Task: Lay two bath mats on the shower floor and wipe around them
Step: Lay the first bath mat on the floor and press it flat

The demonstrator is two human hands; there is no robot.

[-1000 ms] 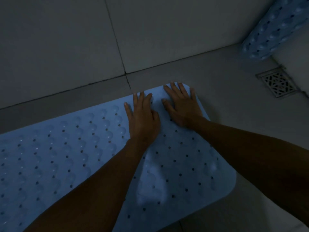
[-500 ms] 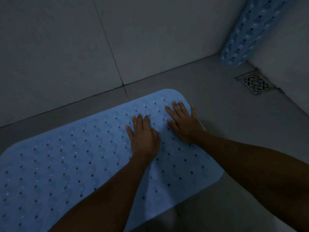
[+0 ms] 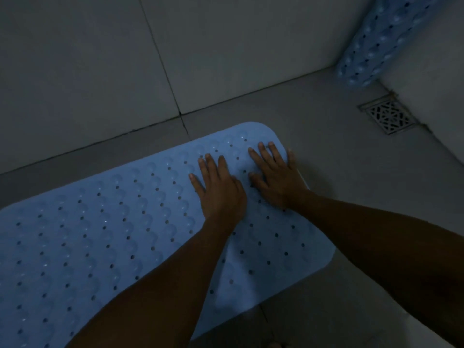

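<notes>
A light blue bath mat [image 3: 105,237] with rows of bumps and small holes lies flat on the grey shower floor, running from the left edge toward the middle. My left hand [image 3: 218,189] presses flat on it near its far right end, fingers straight. Beside it my right hand [image 3: 276,177] also presses flat, at the mat's right corner, little finger over the edge. A second blue mat [image 3: 371,46], rolled up, leans in the far right corner against the wall.
A square metal floor drain [image 3: 388,116] sits in the floor at the right, below the rolled mat. Grey tiled walls [image 3: 100,59] rise close behind the flat mat. Bare floor [image 3: 326,116] lies between mat and drain.
Both hands slid back along the mat from its far edge and spread slightly apart, staying flat. The view shifted, showing more of the mat's far corner and the rolled mat.
</notes>
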